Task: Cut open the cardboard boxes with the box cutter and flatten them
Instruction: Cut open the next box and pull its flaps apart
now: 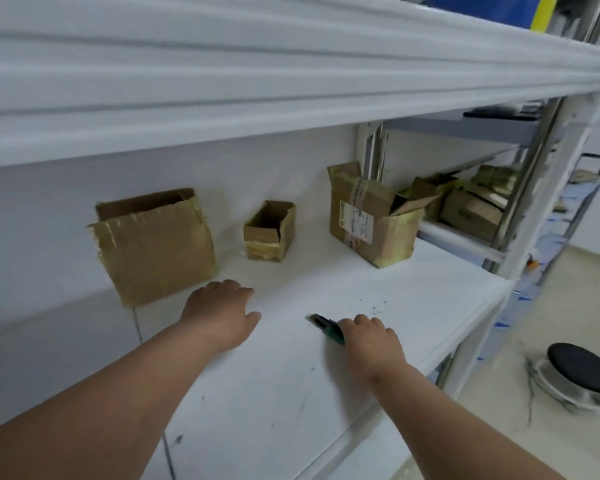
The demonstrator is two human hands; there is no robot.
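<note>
Three open cardboard boxes stand at the back of a white shelf (395,299): a large box (156,251) at the left, a small box (269,233) in the middle, and a taped box with a label (371,220) at the right. A dark green box cutter (326,327) lies on the shelf, its blade end pointing away. My right hand (371,344) lies over its handle with the fingers curled round it. My left hand (219,313) rests on the shelf just in front of the large box, fingers bent, holding nothing.
An upper shelf beam (291,81) overhangs the work surface. More boxes (465,206) sit on a neighbouring rack at the right. A round black stool (582,372) stands on the floor at the lower right. Metal uprights (530,188) border the shelf's right end.
</note>
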